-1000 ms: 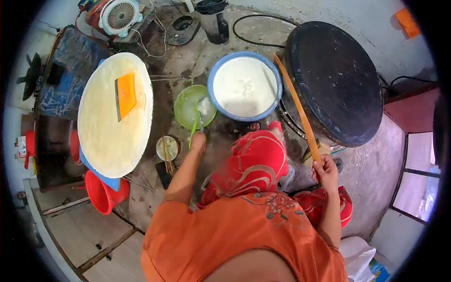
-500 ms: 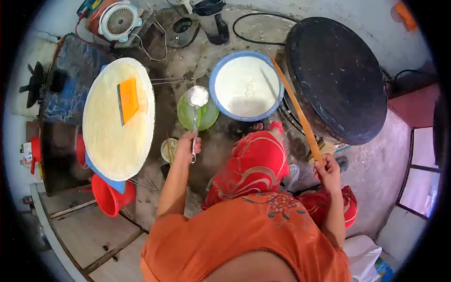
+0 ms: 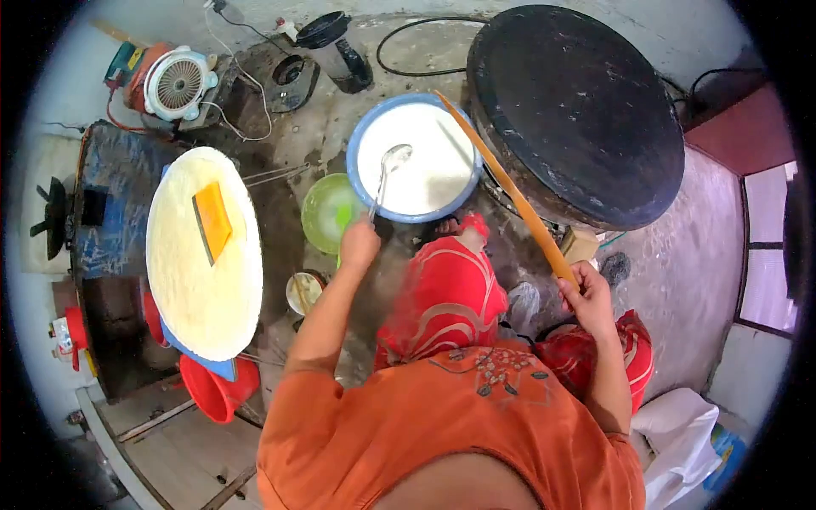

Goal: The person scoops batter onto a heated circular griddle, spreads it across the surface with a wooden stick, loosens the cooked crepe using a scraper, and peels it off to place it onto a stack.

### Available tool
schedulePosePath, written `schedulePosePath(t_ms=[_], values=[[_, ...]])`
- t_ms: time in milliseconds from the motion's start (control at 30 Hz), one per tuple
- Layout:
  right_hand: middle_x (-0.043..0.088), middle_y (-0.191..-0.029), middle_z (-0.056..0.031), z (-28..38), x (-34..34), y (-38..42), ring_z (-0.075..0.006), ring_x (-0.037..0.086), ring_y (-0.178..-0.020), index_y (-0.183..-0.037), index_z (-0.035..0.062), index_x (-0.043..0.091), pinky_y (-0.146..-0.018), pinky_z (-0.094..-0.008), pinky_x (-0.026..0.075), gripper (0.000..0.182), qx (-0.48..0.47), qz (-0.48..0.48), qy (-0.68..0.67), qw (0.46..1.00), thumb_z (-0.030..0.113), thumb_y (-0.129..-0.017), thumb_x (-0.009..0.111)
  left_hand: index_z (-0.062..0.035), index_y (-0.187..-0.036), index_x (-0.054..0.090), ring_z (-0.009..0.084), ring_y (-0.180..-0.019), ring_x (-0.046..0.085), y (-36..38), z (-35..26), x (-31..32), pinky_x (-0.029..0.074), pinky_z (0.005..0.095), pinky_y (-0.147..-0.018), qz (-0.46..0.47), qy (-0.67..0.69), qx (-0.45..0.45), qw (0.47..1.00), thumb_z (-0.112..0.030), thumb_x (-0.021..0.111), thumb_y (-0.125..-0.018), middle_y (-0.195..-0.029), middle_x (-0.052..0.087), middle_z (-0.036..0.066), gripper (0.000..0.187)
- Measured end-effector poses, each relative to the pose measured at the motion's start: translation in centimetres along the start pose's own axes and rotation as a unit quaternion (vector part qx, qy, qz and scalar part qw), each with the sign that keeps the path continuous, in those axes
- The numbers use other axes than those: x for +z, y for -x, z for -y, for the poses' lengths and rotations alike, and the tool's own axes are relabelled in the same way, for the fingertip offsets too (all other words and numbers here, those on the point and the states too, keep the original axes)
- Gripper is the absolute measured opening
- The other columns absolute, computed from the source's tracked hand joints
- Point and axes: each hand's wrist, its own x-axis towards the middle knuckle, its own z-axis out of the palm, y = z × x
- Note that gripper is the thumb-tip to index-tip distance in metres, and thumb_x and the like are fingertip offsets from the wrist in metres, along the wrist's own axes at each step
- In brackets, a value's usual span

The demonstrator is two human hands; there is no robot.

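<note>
A metal ladle [image 3: 397, 156] is in my left hand [image 3: 359, 246], its handle wrapped by my fingers and its bowl over the white batter [image 3: 422, 180]. The batter fills a blue-rimmed basin [image 3: 354, 160] in front of my knee. My right hand [image 3: 590, 299] grips one end of a long, flat wooden stick [image 3: 515, 194]. The stick slants up and left, and its far tip overlaps the basin's rim. To the right of the basin stands a large round black griddle [image 3: 578, 110]. A green bowl [image 3: 309, 204] with cloudy liquid sits just left of the basin.
At the left, a round pale board [image 3: 204, 297] carries an orange-yellow scraper [image 3: 214, 223]. Below it is a red bucket [image 3: 208, 391]. A small pot [image 3: 304, 291] stands near my left forearm. A blower [image 3: 177, 82] with cables and a black container [image 3: 344, 64] are at the back.
My left hand has brought the ladle from above the green bowl rightward over the basin; the white load in it no longer shows. The right hand still holds the stick. The view has shifted.
</note>
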Motion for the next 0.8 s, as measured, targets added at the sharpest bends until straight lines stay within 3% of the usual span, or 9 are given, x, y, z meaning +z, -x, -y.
schedulePosePath(t_ms=[100,133,167,267,367,500,567,600,800], values=[[0.048,-0.065,0.0016,0.2,-0.2,0.2,-0.0053,0.046,-0.052,-0.088,0.0027,0.049,-0.045,-0.0206,0.039,0.01,-0.007,-0.013,0.008,1.0,0.003,-0.083,0.057,0.0024,-0.088,0.054,0.0436,-0.075,0.056,-2.2,-1.7,2.4,0.045,0.0505,-0.067,0.029,0.011,0.016,0.999,-0.007,0.05,-0.075,-0.077,0.057,0.028,0.017],[0.048,-0.065,0.0016,0.4,-0.2,0.2,-0.0053,0.046,-0.052,-0.088,0.0027,0.049,-0.045,-0.0206,0.039,0.01,-0.005,-0.017,0.007,1.0,0.003,-0.083,0.057,0.0008,-0.082,0.053,0.0372,-0.058,0.057,-3.4,-0.3,5.9,0.045,0.0467,-0.052,0.001,0.039,0.101,0.994,-0.01,0.049,-0.079,-0.064,0.057,0.022,0.012],[0.048,-0.065,0.0016,0.6,-0.2,0.3,-0.0052,0.046,-0.053,-0.088,0.0025,0.049,-0.046,-0.0204,0.039,0.01,-0.007,-0.017,0.009,1.0,0.003,-0.083,0.057,0.0008,-0.082,0.053,0.0372,-0.058,0.057,-3.6,-0.2,6.7,0.045,0.0467,-0.052,0.003,0.04,0.103,0.994,-0.01,0.049,-0.079,-0.064,0.057,0.022,0.012],[0.049,-0.066,0.0012,0.9,-0.4,0.5,-0.0052,0.046,-0.053,-0.088,0.0023,0.05,-0.047,-0.02,0.039,0.009,-0.017,-0.022,0.006,1.0,0.002,-0.082,0.058,-0.0041,-0.077,0.051,0.0137,-0.04,0.041,-1.8,-4.1,1.6,0.03,0.0289,-0.033,0.233,0.384,-0.159,0.879,-0.019,0.047,-0.088,-0.054,0.044,0.003,0.019],[0.05,-0.064,0.0004,1.3,-0.4,0.6,-0.006,0.046,-0.053,-0.085,0.0025,0.051,-0.049,-0.0207,0.038,0.01,-0.034,-0.038,0.019,0.999,0.003,-0.081,0.059,-0.0047,-0.081,0.053,0.0145,-0.04,0.042,-0.7,-2.2,-1.7,0.029,0.0296,-0.034,0.257,0.492,-0.2,0.807,-0.018,0.046,-0.088,-0.056,0.046,0.004,0.017],[0.048,-0.059,0.0002,0.2,-0.6,0.4,-0.0069,0.046,-0.053,-0.086,0.0029,0.052,-0.049,-0.0233,0.038,0.012,-0.036,-0.047,0.07,0.996,0.005,-0.079,0.062,-0.0017,-0.085,0.056,0.0218,-0.043,0.049,0.3,0.2,-1.8,0.038,0.0348,-0.04,0.125,0.342,-0.117,0.924,-0.022,0.048,-0.087,-0.057,0.053,0.011,0.022],[0.048,-0.058,-0.0001,0.2,-0.6,0.4,-0.0072,0.046,-0.053,-0.086,0.003,0.053,-0.049,-0.024,0.038,0.013,-0.044,-0.045,0.072,0.995,0.006,-0.079,0.063,0.0014,-0.084,0.057,0.0342,-0.057,0.055,0.0,1.7,0.1,0.044,0.0398,-0.055,-0.008,0.198,0.047,0.979,-0.021,0.049,-0.086,-0.065,0.057,0.02,0.024],[0.048,-0.058,0.0,0.3,-0.5,0.4,-0.0071,0.046,-0.053,-0.087,0.0031,0.053,-0.048,-0.0237,0.038,0.012,-0.046,-0.042,0.08,0.995,0.006,-0.079,0.062,0.0029,-0.084,0.057,0.041,-0.075,0.055,0.8,-1.3,-1.8,0.044,0.0432,-0.068,0.043,0.168,-0.003,0.985,-0.022,0.05,-0.084,-0.077,0.057,0.025,0.025],[0.049,-0.06,0.0004,1.1,-0.3,0.4,-0.0068,0.047,-0.052,-0.088,0.0039,0.053,-0.047,-0.0227,0.038,0.012,-0.021,-0.046,0.052,0.997,0.007,-0.08,0.062,-0.0018,-0.092,0.058,0.0395,-0.085,0.057,-2.7,-3.9,-0.9,0.045,0.0461,-0.075,0.116,-0.057,-0.012,0.992,-0.015,0.045,-0.081,-0.09,0.059,0.025,0.022]])
